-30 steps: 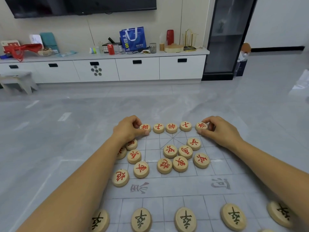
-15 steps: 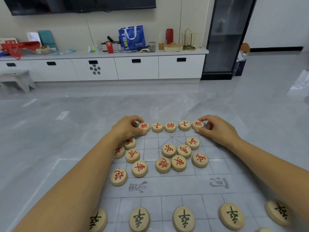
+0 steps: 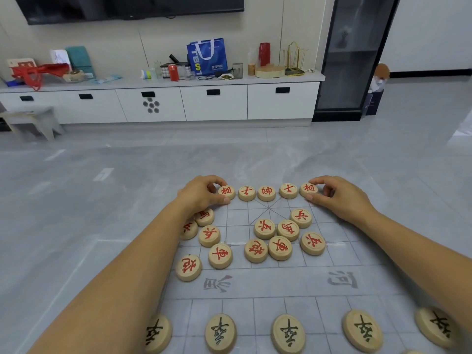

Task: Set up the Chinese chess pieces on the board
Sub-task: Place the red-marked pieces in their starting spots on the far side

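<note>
Grey floor (image 3: 76, 200), pale red-lettered pieces (image 3: 266, 193), apparently wooden

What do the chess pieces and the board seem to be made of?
The pieces look like pale wood, smooth and matte, with engraved characters painted red or black. The board seems a thin sheet, perhaps plastic or cloth, grey with printed lines, lying flat.

Board (image 3: 281, 284) lies flat on grey floor (image 3: 76, 200). Far rank holds five red-marked pieces side by side. Left hand (image 3: 204, 194) pinches the left end piece (image 3: 226, 191); right hand (image 3: 337, 198) pinches the right end piece (image 3: 308, 189). Other red pieces (image 3: 280, 247) lie scattered mid-board. Black-marked pieces (image 3: 288, 333) line the near edge.
</note>
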Motion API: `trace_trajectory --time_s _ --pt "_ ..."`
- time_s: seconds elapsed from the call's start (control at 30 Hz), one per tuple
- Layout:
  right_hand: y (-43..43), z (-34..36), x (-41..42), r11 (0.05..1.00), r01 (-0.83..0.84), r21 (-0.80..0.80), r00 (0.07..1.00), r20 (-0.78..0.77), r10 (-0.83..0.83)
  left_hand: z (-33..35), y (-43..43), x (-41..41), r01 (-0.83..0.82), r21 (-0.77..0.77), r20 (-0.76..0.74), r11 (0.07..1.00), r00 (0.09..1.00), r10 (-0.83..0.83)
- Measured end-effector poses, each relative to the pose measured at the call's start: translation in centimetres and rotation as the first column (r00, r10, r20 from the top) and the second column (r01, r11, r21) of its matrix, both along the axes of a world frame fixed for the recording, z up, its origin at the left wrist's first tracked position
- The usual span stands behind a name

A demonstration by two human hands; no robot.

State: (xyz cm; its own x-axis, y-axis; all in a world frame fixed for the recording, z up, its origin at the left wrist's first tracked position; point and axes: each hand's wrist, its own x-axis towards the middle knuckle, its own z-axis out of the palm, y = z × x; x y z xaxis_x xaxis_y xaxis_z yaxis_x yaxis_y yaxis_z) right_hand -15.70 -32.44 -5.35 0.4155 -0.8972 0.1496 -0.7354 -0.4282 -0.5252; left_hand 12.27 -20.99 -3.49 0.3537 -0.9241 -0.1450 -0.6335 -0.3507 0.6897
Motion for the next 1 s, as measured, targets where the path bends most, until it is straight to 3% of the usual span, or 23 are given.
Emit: trace_trajectory --time_s 1.0 --pt "-0.19 -0.2 -0.06 1.0 -0.01 0.013 1.0 0.019 0.01 -0.08 0.01 0.16 0.029 -0.015 -0.048 0.999 0.998 -0.03"
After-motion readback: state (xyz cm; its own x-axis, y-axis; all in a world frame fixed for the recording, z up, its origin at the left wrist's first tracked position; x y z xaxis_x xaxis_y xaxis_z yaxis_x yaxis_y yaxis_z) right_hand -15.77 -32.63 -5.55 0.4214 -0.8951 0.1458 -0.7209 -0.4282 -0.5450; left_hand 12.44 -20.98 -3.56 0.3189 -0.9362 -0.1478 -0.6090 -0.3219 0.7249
